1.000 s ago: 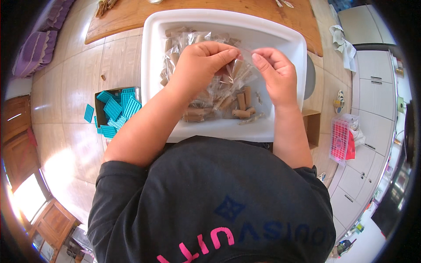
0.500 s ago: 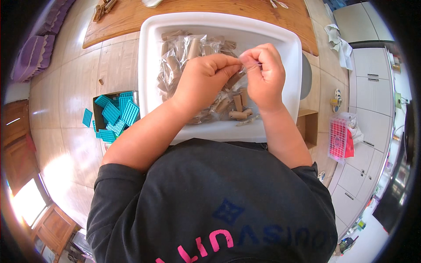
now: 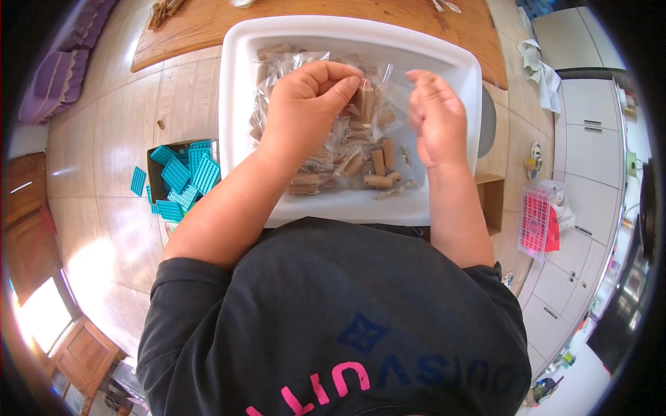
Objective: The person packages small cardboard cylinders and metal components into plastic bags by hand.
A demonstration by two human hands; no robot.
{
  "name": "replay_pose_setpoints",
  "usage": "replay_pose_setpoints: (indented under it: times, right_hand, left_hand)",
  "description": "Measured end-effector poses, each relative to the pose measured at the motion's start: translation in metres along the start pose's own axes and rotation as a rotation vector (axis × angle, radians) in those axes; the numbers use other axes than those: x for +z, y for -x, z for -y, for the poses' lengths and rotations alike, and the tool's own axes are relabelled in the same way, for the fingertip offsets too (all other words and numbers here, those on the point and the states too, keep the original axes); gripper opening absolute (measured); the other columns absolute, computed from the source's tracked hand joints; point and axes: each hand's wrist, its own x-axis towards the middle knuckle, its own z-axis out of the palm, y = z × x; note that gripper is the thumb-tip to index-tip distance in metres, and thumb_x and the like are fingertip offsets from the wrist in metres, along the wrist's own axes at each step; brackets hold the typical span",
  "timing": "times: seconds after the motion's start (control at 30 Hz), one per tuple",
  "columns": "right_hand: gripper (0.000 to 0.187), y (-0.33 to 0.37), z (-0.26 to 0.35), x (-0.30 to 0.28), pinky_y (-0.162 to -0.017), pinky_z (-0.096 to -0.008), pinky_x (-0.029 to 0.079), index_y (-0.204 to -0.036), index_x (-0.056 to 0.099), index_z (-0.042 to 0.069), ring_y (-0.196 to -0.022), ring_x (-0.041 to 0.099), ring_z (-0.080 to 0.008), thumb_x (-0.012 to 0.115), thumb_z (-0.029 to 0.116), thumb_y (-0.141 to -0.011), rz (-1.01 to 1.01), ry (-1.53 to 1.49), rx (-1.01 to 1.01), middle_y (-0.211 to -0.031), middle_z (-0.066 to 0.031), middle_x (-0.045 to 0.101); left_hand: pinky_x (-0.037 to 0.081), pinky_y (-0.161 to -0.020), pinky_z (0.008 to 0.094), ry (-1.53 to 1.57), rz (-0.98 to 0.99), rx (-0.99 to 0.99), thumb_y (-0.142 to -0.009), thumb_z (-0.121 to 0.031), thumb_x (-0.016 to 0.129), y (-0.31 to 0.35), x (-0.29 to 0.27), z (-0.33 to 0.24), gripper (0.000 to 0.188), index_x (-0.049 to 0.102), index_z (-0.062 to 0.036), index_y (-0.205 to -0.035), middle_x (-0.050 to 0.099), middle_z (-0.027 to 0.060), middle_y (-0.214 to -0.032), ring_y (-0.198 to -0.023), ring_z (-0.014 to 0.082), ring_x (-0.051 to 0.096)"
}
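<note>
My left hand [image 3: 309, 104] is closed in a pinch on the top of a clear plastic bag [image 3: 380, 90], over the white bin [image 3: 454, 48]. Something brown shows through the film of this bag. To its right, my right hand [image 3: 438, 119] hovers apart from the bag, with loosely bent fingers a little blurred and nothing visible in them. Below both hands, several brown cardboard-like tubes [image 3: 378, 182] lie in the bin, many of them wrapped in clear film. My left hand and wrist hide part of the pile.
A dark box [image 3: 158, 182] with several teal ridged plates [image 3: 175, 177] stands on the floor left of the bin. Beyond the bin is a wooden table [image 3: 201, 41]. At right are an open cardboard box [image 3: 490, 201], a pink-and-clear basket [image 3: 534, 220] and white cabinets [image 3: 590, 159].
My right hand has come away from the left and moved right, its fingers loosening. My left hand has shifted left and slightly up, and the clear bag now shows between the hands.
</note>
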Motion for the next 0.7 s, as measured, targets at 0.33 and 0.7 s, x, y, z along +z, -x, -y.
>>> replay_pose_setpoints:
  times: [0.33,0.7]
  right_hand:
    - [0.01,0.006,-0.009,0.01,-0.06,-0.0161,0.037,-0.089,0.059,0.001,-0.066,0.047,-0.0017,0.06,0.01,-0.084,0.084,0.272,-0.017,-0.074,0.0033,0.057]
    - [0.011,0.006,-0.014,0.005,-0.042,-0.0172,0.021,-0.083,0.057,0.003,-0.046,0.03,-0.0004,0.06,0.013,-0.084,0.134,0.014,0.136,-0.06,0.0069,0.045]
  left_hand:
    - [0.048,-0.062,0.0196,-0.053,0.019,-0.023,-0.086,-0.006,0.056,-0.001,0.0,-0.001,0.011,0.061,0.0014,-0.092,0.064,0.0034,-0.081,-0.071,0.0062,0.057]
    - [0.047,-0.059,0.0201,0.135,0.051,-0.084,-0.084,-0.001,0.051,0.002,-0.004,0.0,0.011,0.061,0.0029,-0.087,0.062,0.005,-0.076,-0.069,0.0075,0.057]
